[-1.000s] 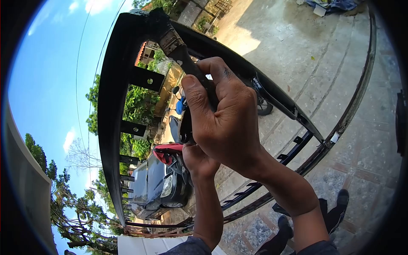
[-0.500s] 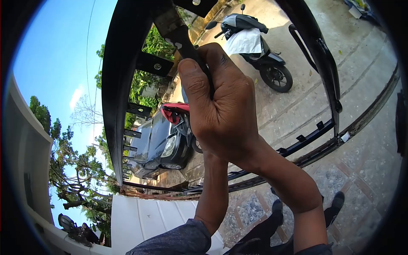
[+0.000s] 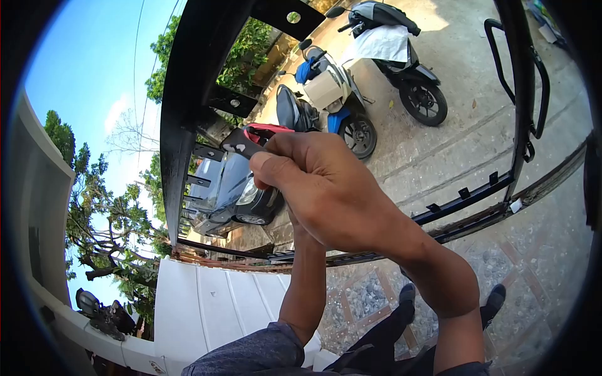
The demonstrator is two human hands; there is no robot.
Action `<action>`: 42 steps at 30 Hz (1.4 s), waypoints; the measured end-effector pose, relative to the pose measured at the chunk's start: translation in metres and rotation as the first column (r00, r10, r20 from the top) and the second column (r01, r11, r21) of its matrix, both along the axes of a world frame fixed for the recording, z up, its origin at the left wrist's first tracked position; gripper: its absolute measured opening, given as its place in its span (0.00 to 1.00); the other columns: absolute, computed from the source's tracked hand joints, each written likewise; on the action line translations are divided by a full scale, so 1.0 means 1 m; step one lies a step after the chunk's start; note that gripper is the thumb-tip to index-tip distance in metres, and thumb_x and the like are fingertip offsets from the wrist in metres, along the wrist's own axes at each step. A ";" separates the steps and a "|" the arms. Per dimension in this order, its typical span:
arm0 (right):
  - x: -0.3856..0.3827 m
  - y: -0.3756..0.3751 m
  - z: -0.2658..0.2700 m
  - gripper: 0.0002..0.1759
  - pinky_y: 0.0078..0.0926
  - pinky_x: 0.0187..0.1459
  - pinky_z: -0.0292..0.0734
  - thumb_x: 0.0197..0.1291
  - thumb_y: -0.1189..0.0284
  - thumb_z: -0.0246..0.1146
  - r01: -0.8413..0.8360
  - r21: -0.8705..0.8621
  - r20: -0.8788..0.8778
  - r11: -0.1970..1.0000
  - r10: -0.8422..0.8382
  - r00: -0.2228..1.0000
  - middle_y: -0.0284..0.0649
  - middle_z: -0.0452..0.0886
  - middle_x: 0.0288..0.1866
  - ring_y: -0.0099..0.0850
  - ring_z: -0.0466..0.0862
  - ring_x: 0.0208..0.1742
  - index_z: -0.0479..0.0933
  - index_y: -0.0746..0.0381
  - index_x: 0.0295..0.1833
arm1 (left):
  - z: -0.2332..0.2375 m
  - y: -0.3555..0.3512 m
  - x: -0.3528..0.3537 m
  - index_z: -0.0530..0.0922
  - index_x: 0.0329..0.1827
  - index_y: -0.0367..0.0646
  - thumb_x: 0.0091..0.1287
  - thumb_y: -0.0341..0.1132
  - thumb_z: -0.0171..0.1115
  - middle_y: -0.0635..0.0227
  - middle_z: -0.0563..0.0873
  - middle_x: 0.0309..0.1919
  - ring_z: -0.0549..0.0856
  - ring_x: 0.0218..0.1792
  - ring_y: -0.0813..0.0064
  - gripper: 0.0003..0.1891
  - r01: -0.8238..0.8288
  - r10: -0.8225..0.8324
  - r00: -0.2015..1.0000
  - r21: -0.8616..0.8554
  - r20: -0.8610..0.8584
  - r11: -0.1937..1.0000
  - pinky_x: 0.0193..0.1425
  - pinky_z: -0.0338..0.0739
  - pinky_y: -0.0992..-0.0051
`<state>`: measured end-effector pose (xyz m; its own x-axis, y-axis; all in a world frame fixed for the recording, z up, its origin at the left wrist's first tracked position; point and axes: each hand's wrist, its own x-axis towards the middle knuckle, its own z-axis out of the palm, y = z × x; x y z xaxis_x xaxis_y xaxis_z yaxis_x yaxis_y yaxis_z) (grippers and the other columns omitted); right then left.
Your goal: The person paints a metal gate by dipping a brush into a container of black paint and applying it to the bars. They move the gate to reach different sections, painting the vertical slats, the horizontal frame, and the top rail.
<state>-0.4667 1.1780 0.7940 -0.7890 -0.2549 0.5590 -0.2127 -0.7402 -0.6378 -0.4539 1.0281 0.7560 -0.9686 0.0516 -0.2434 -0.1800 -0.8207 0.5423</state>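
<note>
My right hand (image 3: 320, 182) is closed around a dark paintbrush (image 3: 243, 145) with pale spots on its handle. The brush points left toward the black metal gate frame (image 3: 182, 125), overlapping its inner edge in this view. Flat tabs with holes, such as the upper tab (image 3: 233, 100), stick out from that frame. Behind the right hand rises my left forearm (image 3: 304, 282); the fingers of my left hand are hidden there.
Beyond the frame stand a dark car (image 3: 241, 188), a scooter with a white cloth (image 3: 423, 94) and another scooter with a box (image 3: 357, 128). A white panel (image 3: 213, 301) is at lower left. The gate's lower rail (image 3: 464, 199) crosses above the tiled floor (image 3: 370, 297).
My right hand and the paintbrush have moved down, and the brush has turned from pointing up to pointing left. The view has shifted, showing more of the scooters.
</note>
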 end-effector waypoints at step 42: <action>0.028 -0.104 -0.010 0.25 0.30 0.18 0.72 0.61 0.77 0.66 0.847 0.101 -0.172 0.523 -0.829 0.532 0.48 0.83 0.31 0.32 0.79 0.17 0.74 0.75 0.63 | -0.029 -0.101 0.050 0.71 0.69 0.39 0.75 0.47 0.50 0.52 0.73 0.68 0.70 0.71 0.54 0.26 -0.030 0.034 0.999 0.163 -0.024 0.986 0.69 0.76 0.57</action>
<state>-0.4386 1.0742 0.7841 -0.6322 0.4097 0.6576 -0.7438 -0.0836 -0.6631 -0.4041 0.9273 0.7266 -0.9764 0.0575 -0.2081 -0.1396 -0.9036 0.4051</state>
